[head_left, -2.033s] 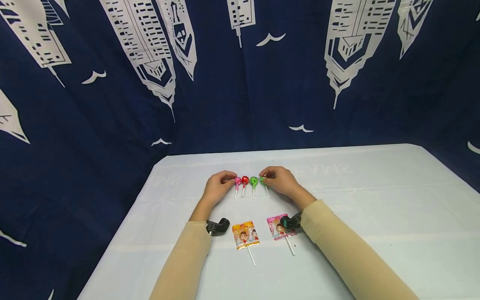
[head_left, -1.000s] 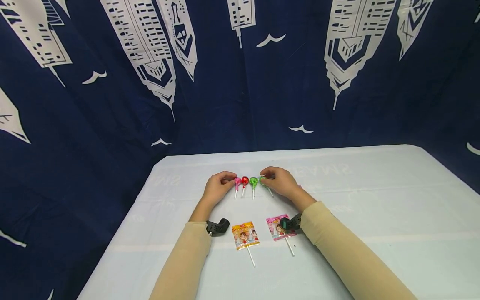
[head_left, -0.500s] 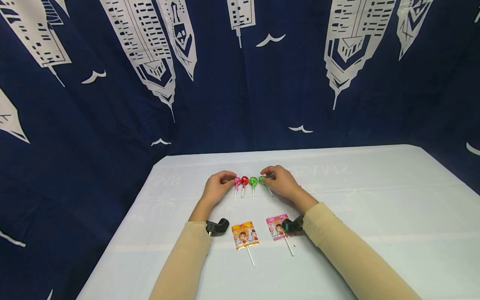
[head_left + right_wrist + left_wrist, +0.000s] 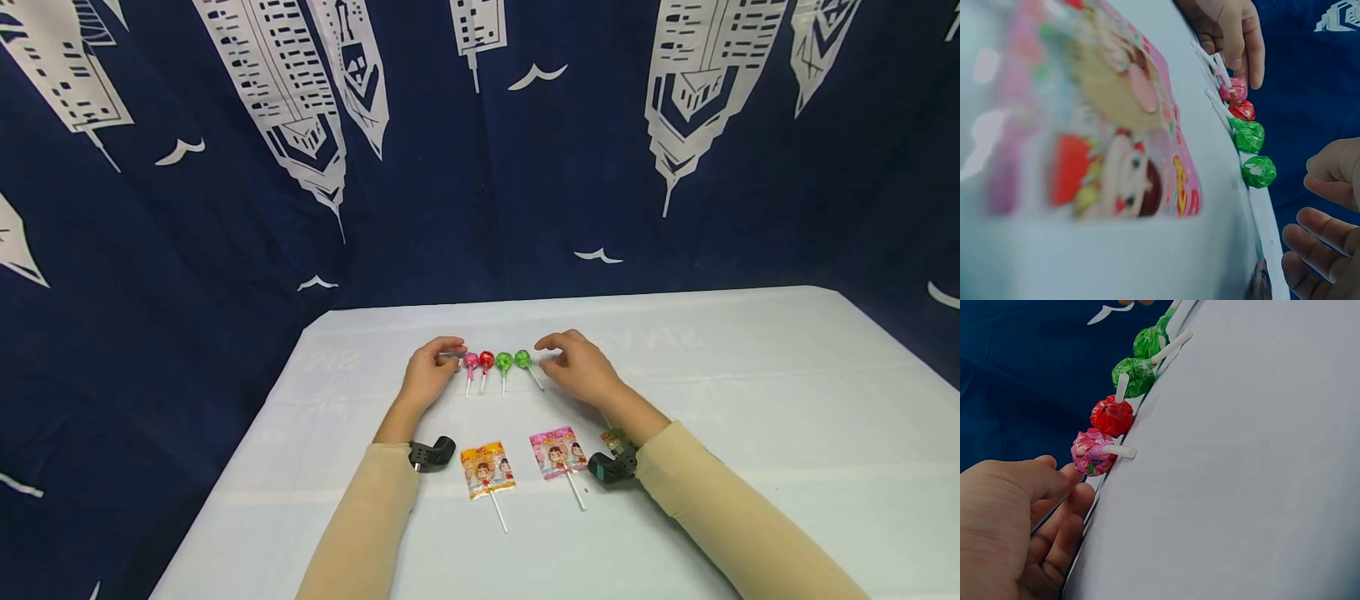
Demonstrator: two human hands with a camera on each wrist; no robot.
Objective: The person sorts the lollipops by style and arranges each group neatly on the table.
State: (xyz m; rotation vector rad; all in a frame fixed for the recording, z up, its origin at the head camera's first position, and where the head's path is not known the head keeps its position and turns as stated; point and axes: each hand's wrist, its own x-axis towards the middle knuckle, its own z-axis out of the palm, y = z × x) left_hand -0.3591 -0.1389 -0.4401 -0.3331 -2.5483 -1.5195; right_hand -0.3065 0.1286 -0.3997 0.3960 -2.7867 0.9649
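Four ball lollipops make a row near the far part of the table: pink (image 4: 470, 360), red (image 4: 486, 360), green (image 4: 503, 361), and another green lollipop (image 4: 522, 358) at the right end. The last one's stick slants to the right. At the row's left end is my left hand (image 4: 427, 375), its loosely bent fingers right at the pink ball in the left wrist view, without closing round it. My right hand (image 4: 581, 371) hovers just right of the end green lollipop, thumb and fingers spread, nothing between them, as the right wrist view confirms.
Nearer me lie two flat wrapped lollipops, an orange packet (image 4: 487, 470) and a pink packet (image 4: 558, 452). A greenish packet (image 4: 615, 439) is partly covered by the right wrist. White cloth covers the table (image 4: 720, 517); a dark blue curtain (image 4: 480, 208) hangs behind.
My right hand has let go of the end green lollipop and drawn off to the right, uncovering a greenish packet. That lollipop's stick has swung rightward. My left thumb has eased slightly off the pink lollipop.
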